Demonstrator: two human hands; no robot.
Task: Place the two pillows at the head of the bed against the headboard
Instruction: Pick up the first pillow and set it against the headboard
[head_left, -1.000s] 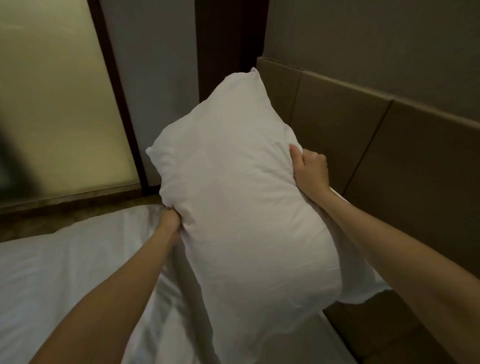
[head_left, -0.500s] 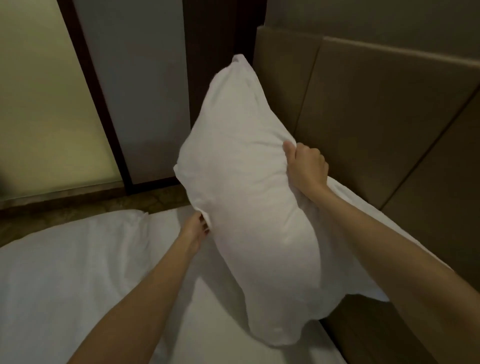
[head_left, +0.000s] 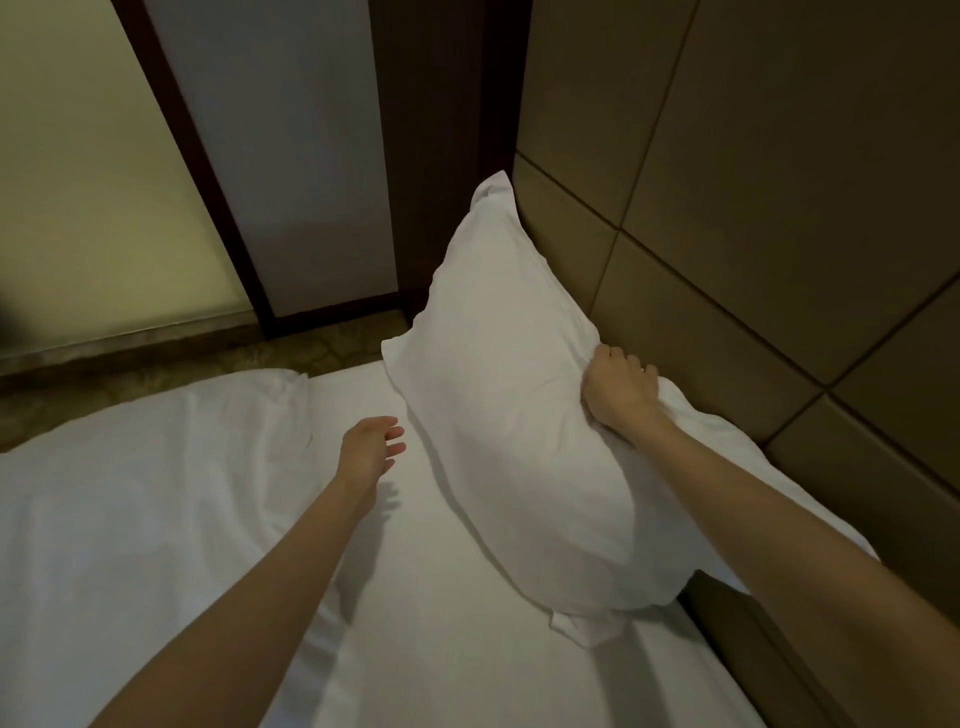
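Over at the left, the folded-back duvet (head_left: 145, 467) lies on the bed, leaving bare white sheet (head_left: 415, 597) as open room. Just above that sheet hovers the left hand (head_left: 370, 453), fingers spread and empty, near the pillow (head_left: 498, 415) but apart from it. That pillow leans tilted on the mattress, its far edge touching the padded headboard (head_left: 727, 234); it looks light, soft and easily squashed, best taken by bunching the case. At the right, the right hand (head_left: 621, 392) does just that, clenched on its upper edge. Only one pillow shows.
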